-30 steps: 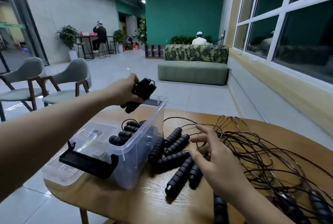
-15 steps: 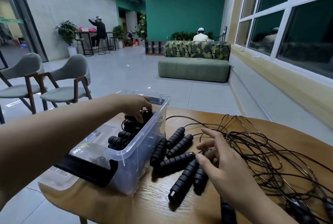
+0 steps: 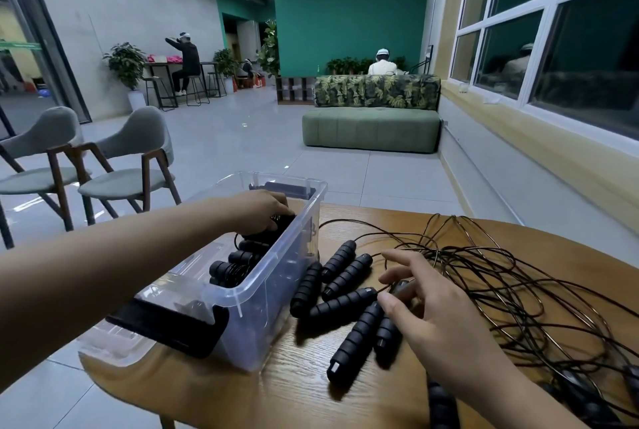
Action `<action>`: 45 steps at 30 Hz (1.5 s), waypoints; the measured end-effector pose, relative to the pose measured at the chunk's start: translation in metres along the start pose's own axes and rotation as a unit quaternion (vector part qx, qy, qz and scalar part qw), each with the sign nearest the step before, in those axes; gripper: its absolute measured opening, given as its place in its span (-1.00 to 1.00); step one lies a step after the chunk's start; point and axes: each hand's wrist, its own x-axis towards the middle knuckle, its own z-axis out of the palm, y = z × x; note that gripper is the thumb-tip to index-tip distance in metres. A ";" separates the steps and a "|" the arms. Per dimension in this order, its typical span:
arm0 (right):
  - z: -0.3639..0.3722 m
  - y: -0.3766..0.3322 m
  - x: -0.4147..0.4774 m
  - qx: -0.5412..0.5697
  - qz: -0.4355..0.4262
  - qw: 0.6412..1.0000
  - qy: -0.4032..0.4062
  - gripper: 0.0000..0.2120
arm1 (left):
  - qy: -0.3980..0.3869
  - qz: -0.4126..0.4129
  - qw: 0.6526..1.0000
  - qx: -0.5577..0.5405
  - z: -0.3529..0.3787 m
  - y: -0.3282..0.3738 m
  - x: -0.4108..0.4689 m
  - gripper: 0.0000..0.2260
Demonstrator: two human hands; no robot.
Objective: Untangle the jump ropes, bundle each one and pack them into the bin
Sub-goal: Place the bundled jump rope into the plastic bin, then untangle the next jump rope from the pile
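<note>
Gripped a bundled rope (image 3: 278,221) in the curled left hand (image 3: 261,209), down inside the clear bin (image 3: 276,290) at ten o'clock on the table (image 3: 276,394), just above other packed bundles (image 3: 235,262). Rested the right hand (image 3: 428,314) loose and spread on the fanned handles (image 3: 349,304) near centre, touching one with the fingertips, grasping nothing. Judged those handles light, rigid, ribbed for a sure hold. Judged the cords (image 3: 501,276) thin, springy, quick to snag. Better taken by a handle pair than mid-cord, probably. Read the long axes: butt ends toward seven o'clock, cord ends toward one and two, feeding the tangle out at three o'clock.
</note>
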 end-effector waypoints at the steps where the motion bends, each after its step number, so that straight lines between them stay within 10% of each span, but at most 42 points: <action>1: 0.000 0.001 0.000 -0.005 0.001 1.000 -0.001 -0.57 | 0.001 0.005 1.000 0.008 0.000 0.003 0.000 -0.50; 14: -0.011 0.000 -0.003 0.002 0.006 1.000 -0.002 -0.59 | 0.054 -0.058 0.996 -0.041 -0.017 0.008 -0.024 -0.42; 26: -0.042 0.008 -0.018 -0.023 0.025 0.999 0.005 -0.75 | 0.241 0.008 0.959 -0.147 -0.084 0.114 -0.031 -0.75; 45: -0.157 0.097 -0.067 -0.271 0.289 0.918 0.003 -0.90 | 0.167 0.070 0.948 -0.263 0.020 0.312 -0.023 -0.90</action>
